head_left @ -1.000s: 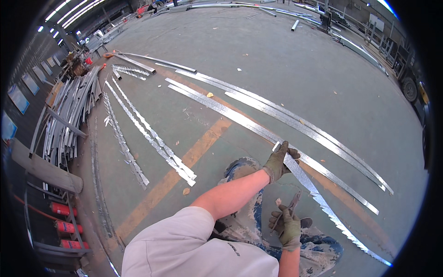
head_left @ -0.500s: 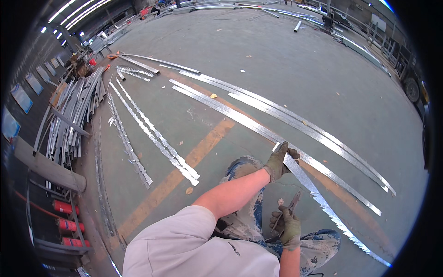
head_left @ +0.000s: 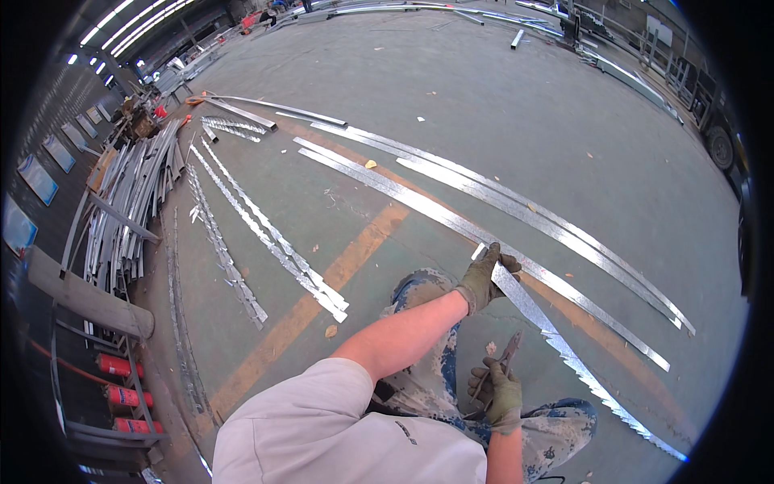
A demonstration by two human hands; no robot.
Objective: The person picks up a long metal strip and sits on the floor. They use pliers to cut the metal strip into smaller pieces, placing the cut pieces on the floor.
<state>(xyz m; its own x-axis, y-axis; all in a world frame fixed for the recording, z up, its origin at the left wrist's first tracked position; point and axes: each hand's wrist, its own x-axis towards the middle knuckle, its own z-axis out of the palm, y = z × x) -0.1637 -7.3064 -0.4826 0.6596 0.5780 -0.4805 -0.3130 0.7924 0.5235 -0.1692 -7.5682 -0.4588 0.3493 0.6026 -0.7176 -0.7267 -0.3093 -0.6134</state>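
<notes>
In a dark olive work glove, my left hand (head_left: 484, 279) is closed around one end of a metal strip (head_left: 528, 309). From there the strip slants toward the lower right, its near edge cut into saw-like teeth along most of its length. My right hand (head_left: 501, 395), gloved too, is wrapped round the handles of dark metal snips (head_left: 510, 350) above my lap. Their jaws point up and away from me, apart from the strip. Beyond my left hand, a long flat metal strip (head_left: 435, 211) lies on the floor, partly hidden by the glove.
More flat strips (head_left: 516, 205) lie farther right on the floor. Left are jagged cut strips (head_left: 266, 234), a pile of metal profiles (head_left: 129, 202) and red cylinders (head_left: 129, 396) on a rack. A wheeled vehicle (head_left: 720, 147) stands at the far right.
My left hand has shifted very slightly left and away, with the toothed strip. My right hand and the snips have barely moved.
</notes>
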